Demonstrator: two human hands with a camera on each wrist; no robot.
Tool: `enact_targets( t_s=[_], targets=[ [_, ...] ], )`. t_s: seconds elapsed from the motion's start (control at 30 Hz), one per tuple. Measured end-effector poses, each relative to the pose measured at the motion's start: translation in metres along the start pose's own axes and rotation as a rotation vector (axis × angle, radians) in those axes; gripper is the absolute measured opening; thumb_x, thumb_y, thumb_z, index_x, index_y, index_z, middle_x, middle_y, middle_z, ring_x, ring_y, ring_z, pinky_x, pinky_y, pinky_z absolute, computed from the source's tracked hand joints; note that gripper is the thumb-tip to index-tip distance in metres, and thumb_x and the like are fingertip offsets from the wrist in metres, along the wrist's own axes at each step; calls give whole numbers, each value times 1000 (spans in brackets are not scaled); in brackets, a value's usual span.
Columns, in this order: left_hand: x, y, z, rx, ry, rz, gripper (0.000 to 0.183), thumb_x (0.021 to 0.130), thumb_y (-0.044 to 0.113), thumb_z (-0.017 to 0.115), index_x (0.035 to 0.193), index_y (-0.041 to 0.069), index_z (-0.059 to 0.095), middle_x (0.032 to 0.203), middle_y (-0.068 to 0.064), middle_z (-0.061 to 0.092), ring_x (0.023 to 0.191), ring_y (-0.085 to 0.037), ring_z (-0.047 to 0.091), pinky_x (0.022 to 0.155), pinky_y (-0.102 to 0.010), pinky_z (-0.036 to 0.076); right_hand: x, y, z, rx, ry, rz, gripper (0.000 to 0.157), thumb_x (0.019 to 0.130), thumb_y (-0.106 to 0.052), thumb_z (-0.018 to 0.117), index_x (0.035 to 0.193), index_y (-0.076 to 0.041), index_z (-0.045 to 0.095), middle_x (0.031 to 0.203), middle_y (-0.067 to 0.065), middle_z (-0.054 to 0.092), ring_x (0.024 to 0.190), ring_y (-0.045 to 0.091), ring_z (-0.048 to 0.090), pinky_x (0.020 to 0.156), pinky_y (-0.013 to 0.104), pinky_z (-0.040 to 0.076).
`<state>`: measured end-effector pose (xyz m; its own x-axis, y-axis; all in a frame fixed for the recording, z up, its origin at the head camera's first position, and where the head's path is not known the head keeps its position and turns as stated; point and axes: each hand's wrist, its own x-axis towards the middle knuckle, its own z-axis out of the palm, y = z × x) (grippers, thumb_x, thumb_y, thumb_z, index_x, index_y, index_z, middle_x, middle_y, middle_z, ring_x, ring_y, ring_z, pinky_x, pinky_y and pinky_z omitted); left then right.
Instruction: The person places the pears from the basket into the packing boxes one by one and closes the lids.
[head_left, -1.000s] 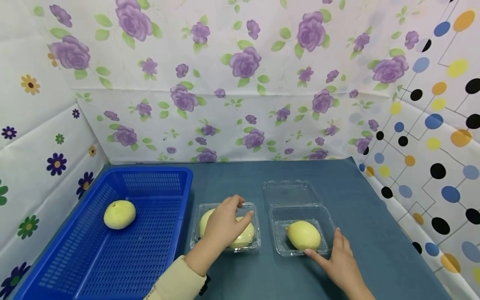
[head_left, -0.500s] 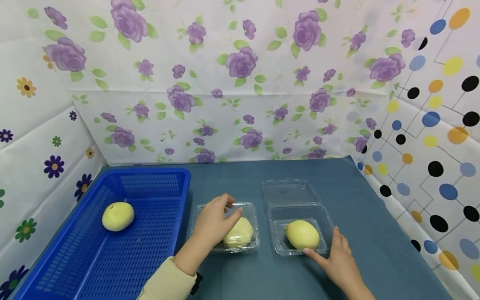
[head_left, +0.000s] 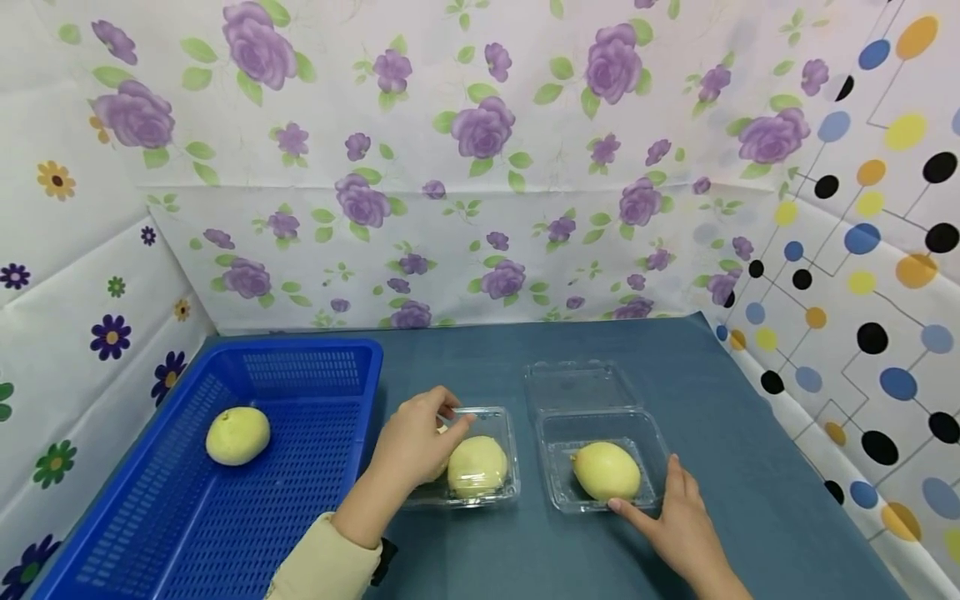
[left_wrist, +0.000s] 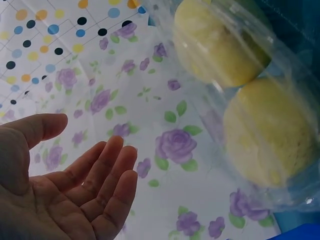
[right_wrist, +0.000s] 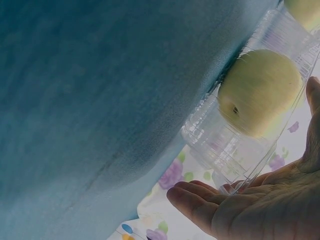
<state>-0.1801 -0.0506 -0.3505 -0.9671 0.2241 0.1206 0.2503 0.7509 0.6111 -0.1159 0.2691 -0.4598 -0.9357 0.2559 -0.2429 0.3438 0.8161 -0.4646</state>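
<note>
Over the left part of a lidded clear plastic box, my left hand hovers with relaxed fingers and holds nothing. Two pale yellow melons lie in that box; the right melon shows well, the left melon is mostly hidden by the hand. The left wrist view shows the palm apart from the boxed melons. My right hand touches a second clear box, thumb at its front rim, fingers extended along its right side. One melon lies inside; the lid is folded back.
A blue slotted basket stands on the left of the blue-grey table, holding one melon. Flower-printed sheeting rises behind the table, and dotted sheeting borders its right.
My left hand has moved left over the lidded box, uncovering more of the right melon. The right hand stays at the open box.
</note>
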Motion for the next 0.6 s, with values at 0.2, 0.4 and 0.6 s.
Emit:
enact_targets(
  t_s=[0.2, 0.4, 0.6],
  targets=[
    [1, -3, -8, -7, 26, -25, 27, 91, 32, 63, 106, 10, 64, 100, -5, 66, 93, -24, 64, 75, -41, 53, 0, -1, 0, -4, 4, 1, 131, 73, -75, 58, 144, 17, -2, 142, 45, 11, 125, 63, 23, 91, 69, 36],
    [0, -3, -16, -14, 21, -50, 28, 91, 33, 63, 108, 11, 64, 101, -5, 66, 92, -22, 63, 76, -41, 52, 0, -1, 1, -3, -3, 8, 131, 73, -75, 58, 145, 16, -3, 142, 44, 10, 125, 63, 24, 89, 69, 37],
    [-3, -3, -26, -6, 28, -56, 31, 91, 35, 63, 109, 11, 64, 104, -5, 66, 93, -22, 63, 76, -41, 52, 0, -1, 1, -2, -2, 12, 131, 73, -75, 59, 144, 17, -2, 142, 45, 10, 126, 63, 22, 90, 69, 36]
  ],
)
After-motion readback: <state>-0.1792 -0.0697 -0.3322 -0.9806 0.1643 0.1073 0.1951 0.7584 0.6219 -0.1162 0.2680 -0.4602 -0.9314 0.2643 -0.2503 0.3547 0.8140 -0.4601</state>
